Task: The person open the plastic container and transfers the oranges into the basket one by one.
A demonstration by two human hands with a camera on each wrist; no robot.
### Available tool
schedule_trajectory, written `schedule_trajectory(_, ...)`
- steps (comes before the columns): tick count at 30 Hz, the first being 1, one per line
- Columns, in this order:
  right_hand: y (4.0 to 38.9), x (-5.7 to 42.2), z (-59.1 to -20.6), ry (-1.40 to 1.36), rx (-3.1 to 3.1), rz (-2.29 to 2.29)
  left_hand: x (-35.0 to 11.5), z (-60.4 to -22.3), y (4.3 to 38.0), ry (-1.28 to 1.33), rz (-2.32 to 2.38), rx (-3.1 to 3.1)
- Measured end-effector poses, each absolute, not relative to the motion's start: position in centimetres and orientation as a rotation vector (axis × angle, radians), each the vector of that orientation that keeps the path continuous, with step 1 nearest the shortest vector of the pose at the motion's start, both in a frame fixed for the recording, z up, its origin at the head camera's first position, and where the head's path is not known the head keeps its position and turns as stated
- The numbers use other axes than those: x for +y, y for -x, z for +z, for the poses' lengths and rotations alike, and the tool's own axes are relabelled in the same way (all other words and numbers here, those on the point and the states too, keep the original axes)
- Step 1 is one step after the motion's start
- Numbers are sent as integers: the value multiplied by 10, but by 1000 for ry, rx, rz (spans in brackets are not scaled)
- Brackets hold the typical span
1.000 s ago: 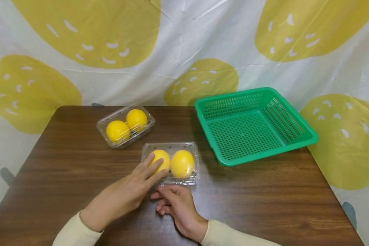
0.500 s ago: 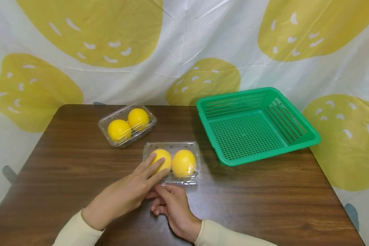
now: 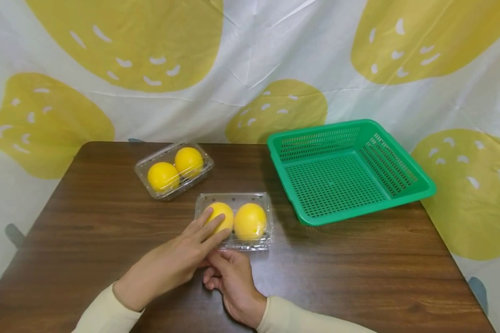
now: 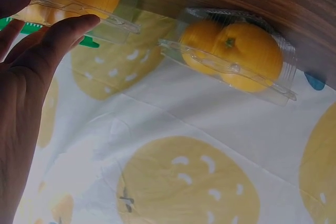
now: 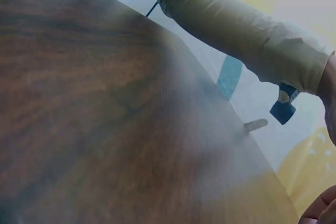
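A clear plastic clamshell box sits at the table's middle, its lid down over two oranges. My left hand lies across its left side, fairly straight fingers spread on the lid over the left orange, partly covering it. In the left wrist view, the thumb touches the lid's edge. My right hand is at the box's near edge, towards the left corner, where thumb and index finger pinch the rim. Its other fingers are curled. The left hand partly hides those fingertips.
Behind and to the left stands a second clear clamshell with two more oranges. A green slotted basket stands at the back right with nothing in it. A patterned cloth hangs behind the brown table.
My right hand has slid left along the box's near edge, towards the left corner. The left hand stays on the lid. The whole view has shifted slightly.
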State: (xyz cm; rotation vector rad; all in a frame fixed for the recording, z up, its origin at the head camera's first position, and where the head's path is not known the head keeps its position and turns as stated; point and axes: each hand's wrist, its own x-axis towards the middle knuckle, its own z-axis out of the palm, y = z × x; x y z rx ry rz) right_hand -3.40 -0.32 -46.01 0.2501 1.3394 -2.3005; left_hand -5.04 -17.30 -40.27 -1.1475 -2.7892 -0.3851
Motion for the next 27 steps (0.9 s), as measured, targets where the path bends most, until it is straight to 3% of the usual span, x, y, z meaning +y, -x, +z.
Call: schedule_trajectory(27,31,-6,-464,-322,1406,-2398,-150,-403,56,1150,-120,-2615)
